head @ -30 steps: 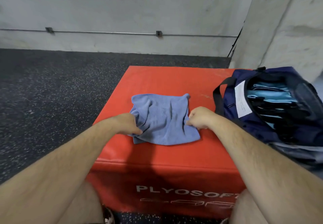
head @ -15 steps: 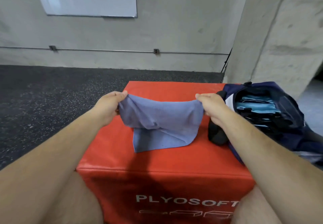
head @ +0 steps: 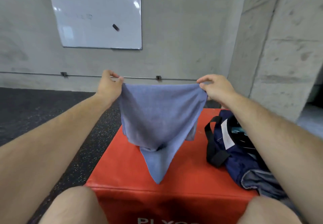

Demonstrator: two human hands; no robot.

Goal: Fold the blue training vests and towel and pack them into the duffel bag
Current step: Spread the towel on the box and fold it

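The left hand (head: 109, 84) and right hand (head: 215, 88) each pinch a top corner of the blue towel (head: 157, 119), stretching its upper edge side to side above the red plyo box (head: 113, 162), with the duffel bag (head: 244, 162) just under the right forearm.

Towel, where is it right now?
In the head view the towel hangs mid-frame, pinched at its top corners by the left hand and right hand, above the red box and left of the duffel bag.
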